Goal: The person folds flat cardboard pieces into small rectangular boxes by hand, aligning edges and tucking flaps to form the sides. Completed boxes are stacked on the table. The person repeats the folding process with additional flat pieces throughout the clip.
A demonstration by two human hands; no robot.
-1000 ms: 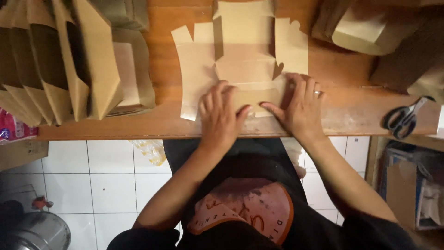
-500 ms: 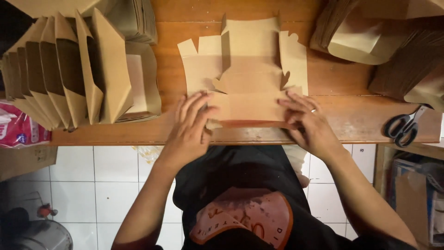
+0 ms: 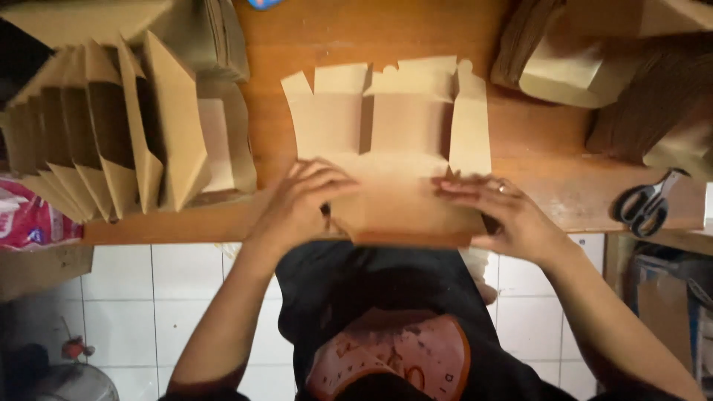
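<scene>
A flat brown cardboard box blank (image 3: 394, 126) lies on the wooden table (image 3: 549, 167), its flaps spread toward the far side. The near panel is lifted and folded up toward me. My left hand (image 3: 304, 204) grips that panel's left end, fingers curled over its top. The panel's right end is held by my right hand (image 3: 505, 215), which has a ring on one finger, with the fingers laid flat along the top edge.
Folded brown boxes (image 3: 111, 141) stand nested in a row at the left. Stacks of flat and folded cardboard (image 3: 594, 67) sit at the back right. Black-handled scissors (image 3: 650, 200) lie at the right edge. White floor tiles (image 3: 156, 297) show below the table edge.
The blank's near panel has been raised from flat to folded up. Both hands slid apart to its two ends and now grip it.
</scene>
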